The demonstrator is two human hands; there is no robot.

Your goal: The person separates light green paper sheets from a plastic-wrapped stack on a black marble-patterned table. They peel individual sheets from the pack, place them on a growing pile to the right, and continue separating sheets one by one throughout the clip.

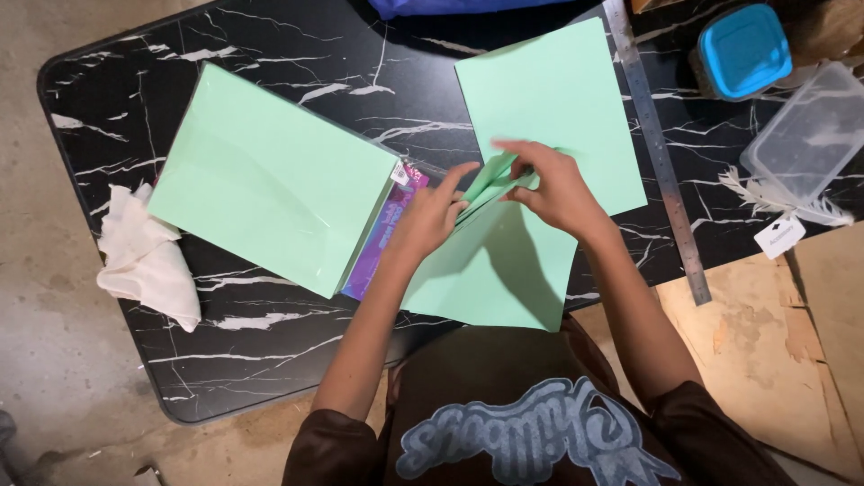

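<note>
On a black marble-patterned worktop (270, 360), listed by size:

1. Pack of mint-green paper (270, 175) in clear wrap, at 9 o'clock from the hands, lying at a slant, with a purple label strip (389, 225) along its near edge.
2. Loose mint-green sheet (558, 90), at 12 o'clock from the hands, flat on the worktop.
3. Mint-green sheet being folded (495, 270), centre, its lower part spread toward 6 o'clock and its upper edge lifted into a crease between both hands.
4. Steel ruler (657, 153), at 3 o'clock, running from the far edge toward the near edge.
5. Clear plastic container (805, 130), at 2 o'clock, past the ruler.
6. White crumpled cloth (144, 256), at 9 o'clock, at the worktop's left edge.
7. Blue-lidded tub (745, 49), at 1 o'clock.
8. White feather (783, 202) with a small white tag (779, 237), at 3 o'clock, just below the clear container.
9. Left hand (432, 216): fingers pinched together on the folded sheet's raised left edge.
10. Right hand (553, 184): fingers closed on the same crease from the right, touching the paper.
</note>
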